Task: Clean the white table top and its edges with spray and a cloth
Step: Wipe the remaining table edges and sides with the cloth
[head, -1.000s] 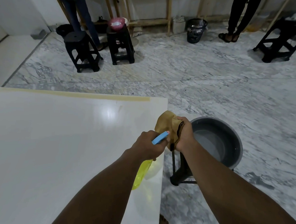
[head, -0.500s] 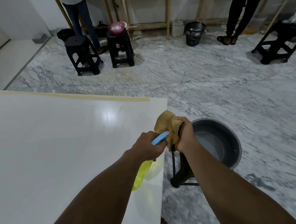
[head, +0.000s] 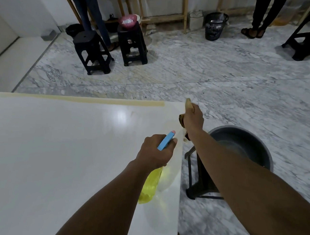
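The white table top [head: 61, 149] fills the lower left, with a strip of tan tape along its far edge. My left hand [head: 154, 152] grips a yellow spray bottle [head: 151, 185] with a blue trigger head, held above the table near its right edge. My right hand [head: 193, 118] grips a tan cloth [head: 187, 103] against the table's right edge, close to the far right corner. Most of the cloth is hidden under that hand.
A grey basin [head: 244, 147] with water sits on a dark stool [head: 199, 185] right of the table. Black stools [head: 91, 51] [head: 132, 44] stand on the marble floor farther back. A pink bowl [head: 127, 20], a black bin [head: 214, 28] and people's legs are by the wall.
My right hand has carried the cloth away from me along the table's right edge toward the far corner. The left hand with the bottle stayed about where it was.
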Demonstrator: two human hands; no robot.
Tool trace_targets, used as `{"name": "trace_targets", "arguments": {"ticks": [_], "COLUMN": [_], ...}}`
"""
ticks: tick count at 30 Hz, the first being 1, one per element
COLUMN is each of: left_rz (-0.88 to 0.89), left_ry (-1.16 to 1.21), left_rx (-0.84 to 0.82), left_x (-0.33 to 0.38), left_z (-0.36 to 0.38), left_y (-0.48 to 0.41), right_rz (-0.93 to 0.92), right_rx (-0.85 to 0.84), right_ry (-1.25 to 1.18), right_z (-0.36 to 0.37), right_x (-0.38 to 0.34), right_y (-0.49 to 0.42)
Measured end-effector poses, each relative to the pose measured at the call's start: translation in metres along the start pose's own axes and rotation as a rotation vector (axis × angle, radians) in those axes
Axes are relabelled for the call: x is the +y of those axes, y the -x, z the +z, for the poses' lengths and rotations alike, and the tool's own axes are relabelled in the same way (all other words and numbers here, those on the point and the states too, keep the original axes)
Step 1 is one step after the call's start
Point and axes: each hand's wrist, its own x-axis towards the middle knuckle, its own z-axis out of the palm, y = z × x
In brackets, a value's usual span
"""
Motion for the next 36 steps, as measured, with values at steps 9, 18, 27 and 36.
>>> {"name": "trace_targets", "arguments": {"ticks": [9, 18, 27, 36], "left_rz": [0.029, -0.007, 0.018, 0.082], "left_ry": [-0.002, 0.087, 0.136, 0.164], "left_rx": [0.066, 0.053, 0.067, 0.035], "left_x": [-0.028, -0.048, -0.068, -0.125], "left_z": [-0.01, -0.014, -0.027, -0.022], "left_y": [-0.027, -0.003, 0.088, 0.267], "right_rz": [-0.155, -0.233, -0.208, -0.235], "right_rx": [-0.097, -0.048, -0.075, -0.037], "right_ry": [0.403, 0.547, 0.515, 0.489], "right_z": [0.062, 0.06, 0.026, -0.015], "right_x": [0.045, 0.074, 0.129, 0.224], "right_y": [-0.077, -0.038, 0.112, 0.329]}}
